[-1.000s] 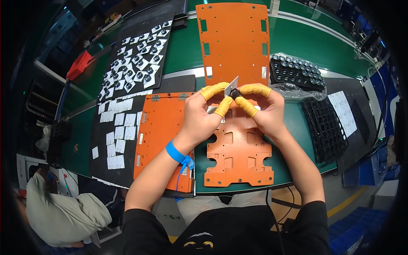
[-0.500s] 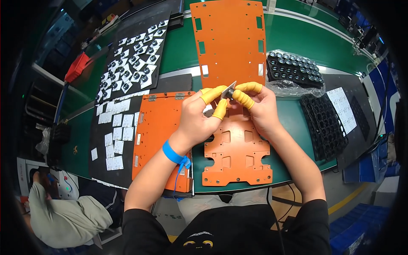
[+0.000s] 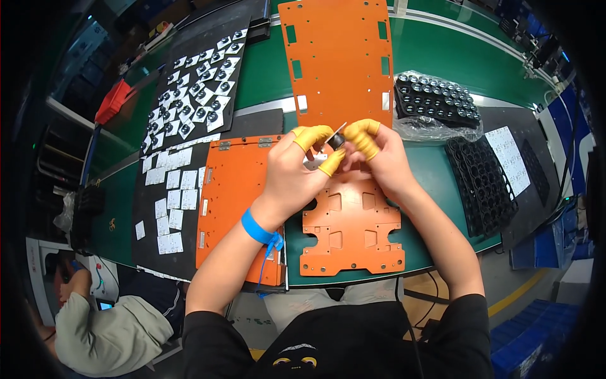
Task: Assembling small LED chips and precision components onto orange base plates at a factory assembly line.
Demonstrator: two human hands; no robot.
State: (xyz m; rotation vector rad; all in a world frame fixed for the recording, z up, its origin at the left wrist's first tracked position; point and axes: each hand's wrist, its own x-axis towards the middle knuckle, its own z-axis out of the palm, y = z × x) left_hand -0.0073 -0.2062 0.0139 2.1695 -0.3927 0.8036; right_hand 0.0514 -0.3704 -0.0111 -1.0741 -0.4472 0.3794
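Yellow finger cots cover the thumb and fingertips of both my hands. My left hand, with a blue strap at the wrist, pinches a small circuit board with a black lens on it, tilted, above the orange fixture. Close on its right, my right hand has its thumb and forefinger drawn together near the lens; whatever lies between them is hidden. Below the hands is the orange fixture's recessed base plate, and its tall perforated orange panel rises behind.
A closed orange hinged fixture lies at left. Beyond it are loose white boards and several lens-fitted boards on a black mat. At right stand a lens tray in plastic wrap and a black tray. Another person's sleeve is at lower left.
My right thumb and forefinger have drawn together and shifted slightly left and up beside the lens. The board has tipped a little in my left hand. The other person's arm has moved.
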